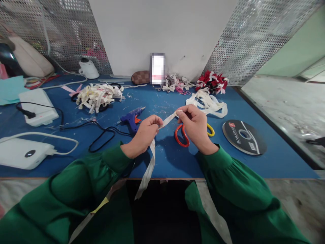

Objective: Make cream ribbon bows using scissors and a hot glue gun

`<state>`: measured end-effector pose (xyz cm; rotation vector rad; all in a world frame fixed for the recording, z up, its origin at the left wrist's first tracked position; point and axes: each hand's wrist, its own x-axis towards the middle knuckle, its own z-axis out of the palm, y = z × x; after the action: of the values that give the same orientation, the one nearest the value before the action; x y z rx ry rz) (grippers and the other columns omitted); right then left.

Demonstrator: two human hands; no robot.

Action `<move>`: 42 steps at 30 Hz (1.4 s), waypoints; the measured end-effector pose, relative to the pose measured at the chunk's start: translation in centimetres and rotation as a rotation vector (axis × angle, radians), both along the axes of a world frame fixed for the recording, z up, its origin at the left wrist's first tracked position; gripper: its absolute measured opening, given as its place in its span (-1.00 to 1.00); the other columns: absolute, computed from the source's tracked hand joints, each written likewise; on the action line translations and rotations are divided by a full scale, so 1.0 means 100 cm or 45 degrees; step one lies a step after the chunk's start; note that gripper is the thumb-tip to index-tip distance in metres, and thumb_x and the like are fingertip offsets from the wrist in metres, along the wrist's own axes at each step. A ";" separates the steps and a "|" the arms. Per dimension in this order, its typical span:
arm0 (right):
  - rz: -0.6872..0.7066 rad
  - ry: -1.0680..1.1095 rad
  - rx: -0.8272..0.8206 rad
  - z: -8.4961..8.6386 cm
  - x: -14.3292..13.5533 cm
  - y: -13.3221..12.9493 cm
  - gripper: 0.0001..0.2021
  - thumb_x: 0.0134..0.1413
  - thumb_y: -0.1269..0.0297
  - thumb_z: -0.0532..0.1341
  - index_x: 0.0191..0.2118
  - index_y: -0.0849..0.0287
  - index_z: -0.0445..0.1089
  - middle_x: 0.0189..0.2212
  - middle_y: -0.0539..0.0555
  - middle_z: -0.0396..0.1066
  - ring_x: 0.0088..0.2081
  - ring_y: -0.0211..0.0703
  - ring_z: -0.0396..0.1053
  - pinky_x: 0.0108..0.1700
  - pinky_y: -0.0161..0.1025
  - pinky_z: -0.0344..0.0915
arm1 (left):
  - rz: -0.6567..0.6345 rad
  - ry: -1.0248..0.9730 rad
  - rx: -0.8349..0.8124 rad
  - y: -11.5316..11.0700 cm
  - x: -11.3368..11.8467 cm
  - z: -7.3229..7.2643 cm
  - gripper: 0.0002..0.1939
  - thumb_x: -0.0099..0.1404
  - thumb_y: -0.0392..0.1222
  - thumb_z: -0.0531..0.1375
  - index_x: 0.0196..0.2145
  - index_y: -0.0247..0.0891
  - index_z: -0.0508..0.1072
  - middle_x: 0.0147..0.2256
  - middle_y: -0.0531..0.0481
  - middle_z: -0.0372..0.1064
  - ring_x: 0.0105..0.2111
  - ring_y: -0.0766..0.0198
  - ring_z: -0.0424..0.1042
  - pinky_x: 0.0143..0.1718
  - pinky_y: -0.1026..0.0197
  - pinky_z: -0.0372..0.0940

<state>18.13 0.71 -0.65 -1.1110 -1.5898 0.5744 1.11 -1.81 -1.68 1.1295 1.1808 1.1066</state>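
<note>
A white ribbon (151,159) stretches between my two hands above the blue table. My left hand (147,132) pinches it partway along, and its loose tail hangs past the table's front edge. At the other end, my right hand (194,125) grips the ribbon between thumb and fingers, where it looks folded or bunched. Scissors with a red handle loop (181,136) and a yellow handle loop (210,130) lie beneath my right hand, which hides their middle. Just beyond my left hand rests a blue glue gun (132,118) with an orange trigger.
Loose white ribbon (213,106) and a black ribbon spool (244,137) lie to the right. Ribbon bows are heaped at left (99,96), with red and white ones (212,82) behind. A phone (157,68) stands against the board. A power strip (38,107), power bank (27,152) and cables occupy the left.
</note>
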 end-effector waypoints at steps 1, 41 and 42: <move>0.005 0.001 0.000 0.000 0.000 0.000 -0.87 0.15 0.37 0.22 -0.43 0.13 0.39 -0.51 -0.05 0.34 -0.54 -0.29 0.31 -0.42 -0.24 0.27 | 0.007 0.014 -0.008 0.000 0.000 0.001 -0.81 0.05 -0.46 0.02 -0.45 -0.22 0.33 -0.55 0.12 0.16 -0.62 0.40 0.04 -0.60 0.30 -0.03; -0.753 0.501 0.415 0.026 0.067 0.040 -0.89 0.11 0.44 0.23 -0.44 0.22 0.41 -0.60 -0.13 0.28 -0.62 -0.40 0.28 -0.52 -0.37 0.13 | -0.179 -0.242 -0.055 0.006 -0.011 0.008 -0.62 0.30 0.09 0.23 -0.18 -0.32 0.43 -0.61 0.20 0.15 -0.72 0.53 -0.08 -0.69 0.38 -0.11; -0.745 0.512 0.410 0.026 0.068 0.040 -0.89 0.10 0.44 0.23 -0.44 0.23 0.42 -0.60 -0.12 0.28 -0.62 -0.40 0.28 -0.51 -0.37 0.14 | -0.272 -0.377 -0.096 0.007 -0.014 0.011 -0.56 0.32 0.15 0.19 -0.16 -0.33 0.46 -0.66 0.23 0.03 -0.73 0.51 -0.15 -0.69 0.37 -0.12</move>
<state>24.89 4.71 1.99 -1.0657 -0.9071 0.1262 -0.25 -1.13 -0.53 0.9701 0.8433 1.0154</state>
